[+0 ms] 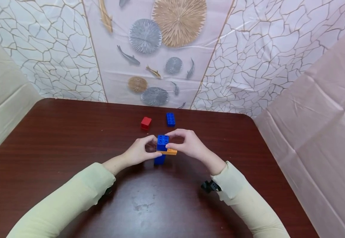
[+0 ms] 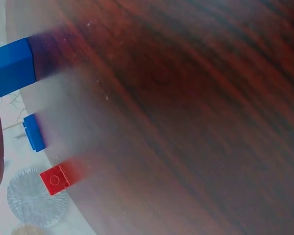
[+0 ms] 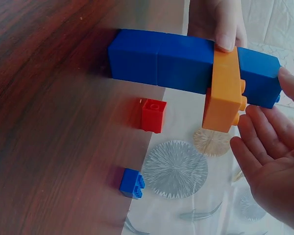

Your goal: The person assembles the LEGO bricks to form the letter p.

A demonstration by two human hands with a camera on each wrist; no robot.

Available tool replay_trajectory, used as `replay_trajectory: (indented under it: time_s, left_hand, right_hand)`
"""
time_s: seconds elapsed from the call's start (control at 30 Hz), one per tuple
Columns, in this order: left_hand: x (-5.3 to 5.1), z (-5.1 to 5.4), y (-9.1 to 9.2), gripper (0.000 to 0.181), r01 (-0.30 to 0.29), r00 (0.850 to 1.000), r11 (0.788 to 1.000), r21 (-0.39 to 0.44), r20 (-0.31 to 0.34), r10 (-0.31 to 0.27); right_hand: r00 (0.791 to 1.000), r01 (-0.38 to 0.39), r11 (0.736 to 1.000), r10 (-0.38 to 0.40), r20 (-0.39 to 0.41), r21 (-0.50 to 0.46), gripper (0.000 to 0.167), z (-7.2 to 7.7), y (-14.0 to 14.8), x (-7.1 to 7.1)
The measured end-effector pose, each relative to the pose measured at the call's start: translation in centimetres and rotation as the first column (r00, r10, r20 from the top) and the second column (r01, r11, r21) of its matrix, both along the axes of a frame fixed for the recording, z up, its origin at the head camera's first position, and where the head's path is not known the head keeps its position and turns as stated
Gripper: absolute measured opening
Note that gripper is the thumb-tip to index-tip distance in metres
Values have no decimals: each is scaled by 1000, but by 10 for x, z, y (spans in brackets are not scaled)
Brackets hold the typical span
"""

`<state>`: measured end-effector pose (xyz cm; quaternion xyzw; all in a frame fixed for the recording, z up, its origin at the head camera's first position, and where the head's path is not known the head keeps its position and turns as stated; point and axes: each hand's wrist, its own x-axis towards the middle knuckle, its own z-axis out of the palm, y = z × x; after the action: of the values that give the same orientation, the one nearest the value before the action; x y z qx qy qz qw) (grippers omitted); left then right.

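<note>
Nearest the camera, two pale sleeves, the left sleeve (image 1: 62, 201) and the right sleeve (image 1: 249, 201), slant inward over the near part of the worktop (image 1: 56, 148). Ahead, midway between left and right, an upright stack appears to stand on the worktop: two lower blue bricks (image 3: 159, 58), an orange brick (image 3: 223, 93) across them that juts out to the right, and a top blue brick (image 1: 162, 142) with its studs up.

The bricks look like hard, smooth plastic, so they should be light, stiff and hard to damage, though perhaps a little slick. The tall, narrow column probably tips easily; the flat sides make the safest hold, and the overhanging orange end could act as a lever if pushed down.

Both hands come in low from the sides, wrists bent slightly inward. The left hand (image 1: 136, 151) is curved around the stack's left side, its thumb on the near edge of the orange brick; where its fingers touch on the far side is hidden. The right hand (image 1: 190, 144) pinches the top blue brick between thumb and index finger, its other fingers loosely extended behind.

Farther off lie a red brick (image 1: 146, 123), slightly left, and a spare blue brick (image 1: 170, 119), slightly right.
</note>
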<state>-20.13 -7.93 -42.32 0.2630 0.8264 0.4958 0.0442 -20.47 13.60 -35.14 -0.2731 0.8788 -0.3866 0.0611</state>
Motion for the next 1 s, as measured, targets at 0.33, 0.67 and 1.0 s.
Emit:
replay_trajectory:
  time_s: [0.33, 0.67, 1.0]
  left_hand:
    - [1, 4, -5, 34, -19, 1000, 999, 44, -2, 19]
    - [3, 7, -25, 34, -95, 995, 994, 50, -5, 95]
    - [2, 6, -39, 31, -118, 993, 993, 23, -2, 118]
  right_hand:
    - [999, -12, 1000, 12, 33, 3, 35, 3, -4, -3]
    - [979, 184, 978, -173, 106, -100, 33, -12, -4, -40]
    - [932, 325, 940, -299, 203, -108, 42, -40, -31, -88]
